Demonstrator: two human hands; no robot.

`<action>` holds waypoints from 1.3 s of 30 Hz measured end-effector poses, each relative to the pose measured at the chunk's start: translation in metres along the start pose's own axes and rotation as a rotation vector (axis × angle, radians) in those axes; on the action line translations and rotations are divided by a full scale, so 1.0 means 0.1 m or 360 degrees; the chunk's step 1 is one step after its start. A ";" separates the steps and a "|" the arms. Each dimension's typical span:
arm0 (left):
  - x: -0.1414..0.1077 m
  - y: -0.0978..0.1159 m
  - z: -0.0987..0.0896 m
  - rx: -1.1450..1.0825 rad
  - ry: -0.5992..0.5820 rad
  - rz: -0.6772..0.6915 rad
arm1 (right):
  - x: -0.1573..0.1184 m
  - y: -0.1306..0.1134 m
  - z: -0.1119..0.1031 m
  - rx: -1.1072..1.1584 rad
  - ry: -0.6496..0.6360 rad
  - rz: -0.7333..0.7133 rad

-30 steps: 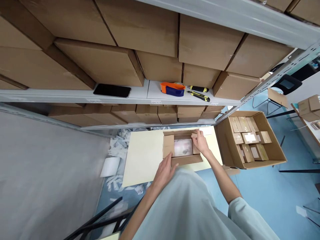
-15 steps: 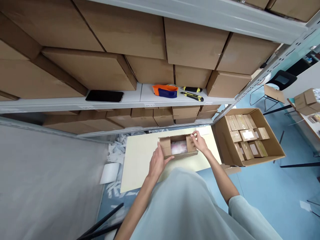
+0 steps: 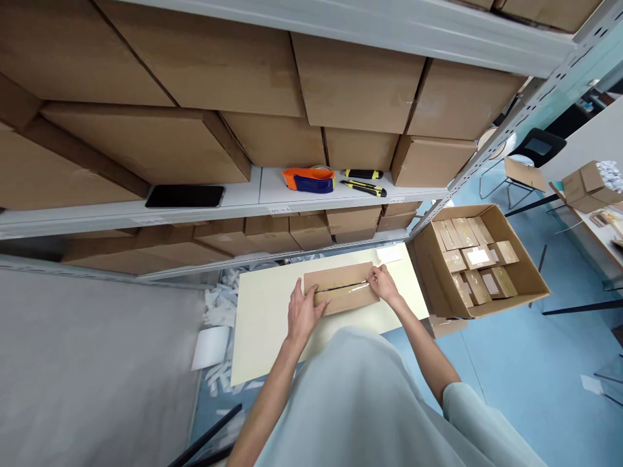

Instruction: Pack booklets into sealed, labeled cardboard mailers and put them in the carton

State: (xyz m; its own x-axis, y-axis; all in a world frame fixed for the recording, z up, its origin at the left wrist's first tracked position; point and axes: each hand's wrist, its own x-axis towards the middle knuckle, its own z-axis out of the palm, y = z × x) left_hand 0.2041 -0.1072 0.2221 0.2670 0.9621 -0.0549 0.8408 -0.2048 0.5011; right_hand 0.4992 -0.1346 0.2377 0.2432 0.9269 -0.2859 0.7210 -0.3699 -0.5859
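A small cardboard box (image 3: 343, 299) lies on the cream board in front of me, its two long top flaps folded down. Between them runs a narrow dark seam, with shiny tape along part of it. My left hand (image 3: 302, 312) holds the box's left end, thumb and fingers pressing on the flaps near the seam. At the right end of the seam, my right hand (image 3: 382, 283) is closed, fingertips pinched against the flap edges. What was inside the box is now covered.
The cream board (image 3: 265, 324) bears a white paper (image 3: 389, 253) at its far right. A large carton (image 3: 528, 295) of small taped boxes stands to the right. On the shelf ahead lie a phone (image 3: 185, 196), an orange-blue tape dispenser (image 3: 309, 180) and cutters (image 3: 364, 188). Paper scraps (image 3: 221, 305) lie left.
The box stood open with its contents showing; its long flaps are now folded over them. My left fingers moved onto the top, and my right hand shifted slightly down to the seam.
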 end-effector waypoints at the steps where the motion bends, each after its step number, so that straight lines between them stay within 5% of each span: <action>1: 0.00 -0.02 0.01 -0.0018 -0.0041 -0.0040 | -0.04 0.02 0.03 -0.0044 0.0032 0.0004; 10: 0.13 -0.07 0.05 -0.0505 -0.0076 -0.0364 | -0.23 0.14 0.07 0.0160 -0.0058 0.0084; 18: 0.24 0.01 0.13 -0.0404 -0.0195 -0.0605 | -0.05 -0.11 0.09 -0.0285 -0.0209 0.0445; 28: 0.28 -0.04 0.12 -0.0455 -0.0195 -0.0613 | -0.06 -0.02 0.08 -0.0211 -0.0216 0.0349; 39: 0.32 0.03 0.00 -0.0361 -0.0258 -0.0624 | -0.03 -0.27 0.10 -0.0316 -0.0175 0.0414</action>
State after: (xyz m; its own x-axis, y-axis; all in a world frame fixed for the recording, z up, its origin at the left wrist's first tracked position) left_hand 0.2149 -0.0775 0.2213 0.0356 0.9148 -0.4022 0.7735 0.2296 0.5907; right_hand 0.4726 -0.1284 0.2466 0.3719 0.7865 -0.4931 0.7587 -0.5635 -0.3267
